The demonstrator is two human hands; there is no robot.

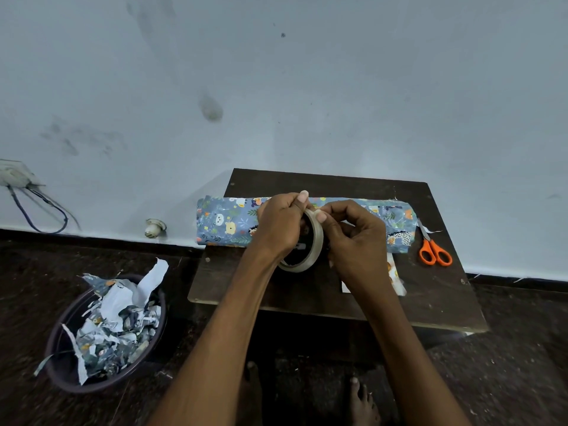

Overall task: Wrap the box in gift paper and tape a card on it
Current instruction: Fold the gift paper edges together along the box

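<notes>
Left hand (278,224), right hand (353,238) grip tape roll (315,241)

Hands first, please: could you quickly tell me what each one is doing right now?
Left hand: closed, gripping the tape roll.
Right hand: closed, fingers pinching at the roll's upper rim, probably the tape's end.

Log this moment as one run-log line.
left hand: holds tape roll | right hand: picks at tape | scissors: on table, idle
</notes>
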